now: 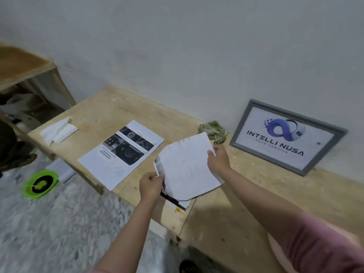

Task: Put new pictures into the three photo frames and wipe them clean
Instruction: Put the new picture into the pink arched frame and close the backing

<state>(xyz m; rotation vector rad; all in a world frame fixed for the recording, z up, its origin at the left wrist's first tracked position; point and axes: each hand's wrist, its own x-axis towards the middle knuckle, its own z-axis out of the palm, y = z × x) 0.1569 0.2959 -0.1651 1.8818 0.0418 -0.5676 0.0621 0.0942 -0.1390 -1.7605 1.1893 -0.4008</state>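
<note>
Both hands' grip is pinching the loose sheets above the tabletop — left hand at the near corner, right hand at the far edge — so I'd be peeling one off slowly, keeping it flat and uncreased, for a frame like the grey one leaning on the wall.

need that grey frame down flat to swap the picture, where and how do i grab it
Take the frame by its short left and right edges, one of your hands on each, coming from the front. It leans back against the wall with its bottom edge on the table, so the back is shut off.
</note>
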